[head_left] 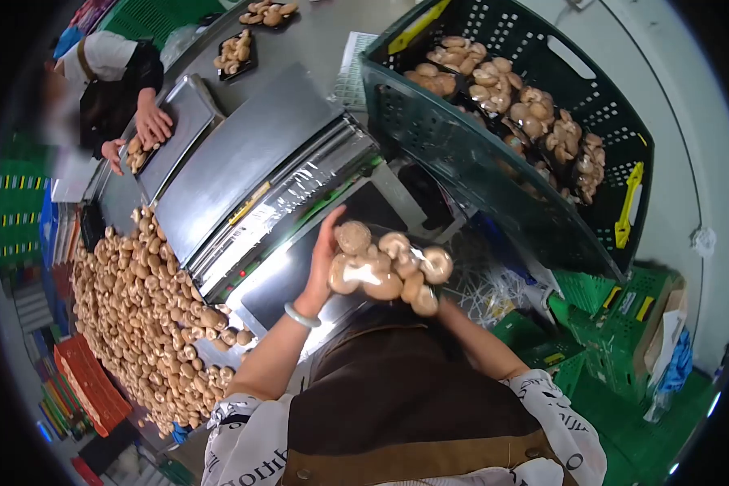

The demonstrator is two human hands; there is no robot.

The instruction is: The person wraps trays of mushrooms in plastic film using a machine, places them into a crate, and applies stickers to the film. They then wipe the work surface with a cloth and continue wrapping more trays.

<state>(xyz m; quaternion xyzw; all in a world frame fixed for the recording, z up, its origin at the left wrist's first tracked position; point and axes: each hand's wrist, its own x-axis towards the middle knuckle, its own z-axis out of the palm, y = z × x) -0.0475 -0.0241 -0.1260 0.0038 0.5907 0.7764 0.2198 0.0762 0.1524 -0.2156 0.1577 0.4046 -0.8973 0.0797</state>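
Note:
A film-wrapped tray of brown mushrooms point(381, 271) is held up in front of my apron, over the metal wrapping machine point(259, 283). My left hand point(324, 259) grips its left end, with a pale bracelet on the wrist. At the tray's lower right end is my right hand point(444, 306), mostly hidden behind the pack; its fingers do not show. The machine's film roll point(292, 202) lies beyond my left hand. To the upper right, a dark green crate point(462, 146) contains several wrapped mushroom packs point(535, 113).
A large heap of loose mushrooms point(146, 316) covers the left side. At the upper left, a co-worker's hands point(151, 121) touch mushrooms beside a metal tray point(188, 121). Two filled black trays lie at the top. Green crates point(616, 324) stand at the right.

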